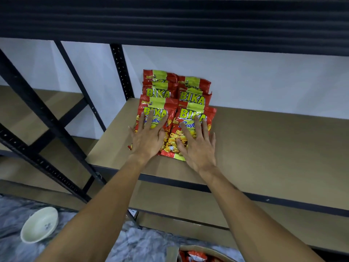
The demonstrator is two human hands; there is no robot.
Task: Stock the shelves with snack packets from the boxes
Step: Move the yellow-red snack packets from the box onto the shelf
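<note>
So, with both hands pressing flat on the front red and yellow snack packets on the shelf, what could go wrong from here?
1. The front-right red and yellow snack packet lies close to the front edge of the brown board shelf; it might slide off when the right hand lifts.
2. The packets overlap in two loose rows; a push from the left hand may shift the rear packets out of line.
3. Hard pressing could crush the snacks.

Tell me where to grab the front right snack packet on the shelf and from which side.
Take the front right packet by its near bottom seam, coming from the shelf's open front. It lies flat, with another packet overlapping its top and one alongside, so probably only that edge is free.
</note>
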